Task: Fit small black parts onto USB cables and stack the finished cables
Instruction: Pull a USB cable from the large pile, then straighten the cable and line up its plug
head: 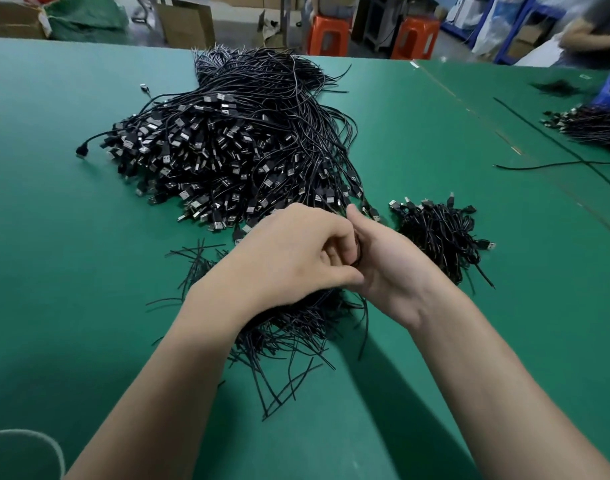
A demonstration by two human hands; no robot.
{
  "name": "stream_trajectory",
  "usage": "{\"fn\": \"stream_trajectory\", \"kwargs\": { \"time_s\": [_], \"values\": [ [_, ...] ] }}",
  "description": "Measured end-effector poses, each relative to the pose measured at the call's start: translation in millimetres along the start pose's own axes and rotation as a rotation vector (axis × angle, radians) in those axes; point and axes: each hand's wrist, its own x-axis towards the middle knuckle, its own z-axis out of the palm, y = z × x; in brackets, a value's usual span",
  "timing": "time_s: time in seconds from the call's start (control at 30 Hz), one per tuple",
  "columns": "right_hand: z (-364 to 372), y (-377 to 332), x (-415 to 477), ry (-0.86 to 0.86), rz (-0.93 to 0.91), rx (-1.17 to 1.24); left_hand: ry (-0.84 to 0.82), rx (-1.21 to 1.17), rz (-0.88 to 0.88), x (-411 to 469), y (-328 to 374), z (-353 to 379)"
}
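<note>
Where the green counter (89,306) fills the frame, a large heap of USB cables (227,143) lies at upper centre, a smaller stack of cables (442,233) sits at centre right, and loose wire ends (289,341) spread beneath the forearms. Orange stools (329,34) and cardboard boxes (185,24) stand behind. Left hand (296,251) and right hand (390,268) meet at centre, fingers curled, pinching a black cable (357,252) between them; any small part is hidden.

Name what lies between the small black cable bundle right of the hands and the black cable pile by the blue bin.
Mostly bare green table mat, crossed by two thin loose black cables; the head view shows it.
</note>
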Motion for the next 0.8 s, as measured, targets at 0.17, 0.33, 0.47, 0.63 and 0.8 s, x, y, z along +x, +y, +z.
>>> {"fn": "stream_trajectory", "kwargs": {
  "time_s": [0.17,0.33,0.47,0.63,0.8],
  "values": [
    [3.7,0.3,-4.4,0.058,-0.108,0.175,-0.097,0.060,-0.009,-9.3,-6.2,-13.8],
    [2.9,2.7,-11.2,-0.112,-0.122,0.145,0.150,0.132,0.056,-5.8,-26.7,-25.1],
    [4.6,4.4,-23.7,-0.332,-0.084,0.074,0.004,0.006,0.174,-2.1,-26.4,-15.9],
    [-4.4,0.2,-39.8,-0.570,-0.060,0.030,0.035,-0.180,0.296,-2.4,-26.7,-18.2],
    [-9.5,-6.0,-48.3,-0.666,0.032,0.114,0.112,-0.319,0.351,-2.1,-24.8,-17.2]
  ]
}}
